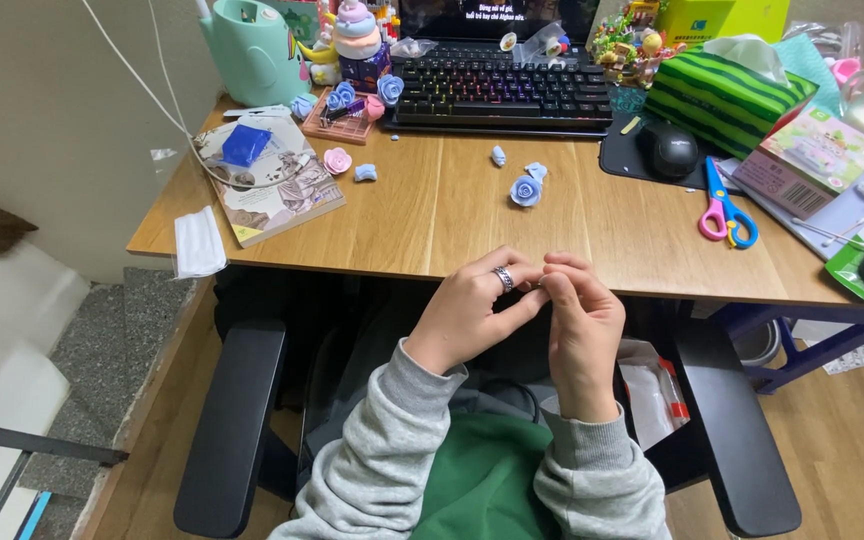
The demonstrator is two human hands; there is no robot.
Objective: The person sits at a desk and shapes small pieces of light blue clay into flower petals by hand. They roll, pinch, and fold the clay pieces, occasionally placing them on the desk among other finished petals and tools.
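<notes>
My left hand [477, 310], with a ring on one finger, and my right hand [580, 325] meet fingertip to fingertip just in front of the wooden desk's [422, 215] near edge. Both pinch something small between the fingers; what it is stays hidden. On the desk beyond them lies a blue clay rose [525, 190] with two small blue clay bits [498, 155] beside it. Further left sit a pink clay rose [337, 160] and another blue piece [365, 172].
A keyboard [502, 90] and black mouse [672, 150] lie at the back. Pink-and-blue scissors [722, 212], a green striped tissue box [727, 95], a book [267, 185], a white mask [198, 242] and a mint watering can [252, 50] surround them. Black chair armrests [232, 425] flank my lap.
</notes>
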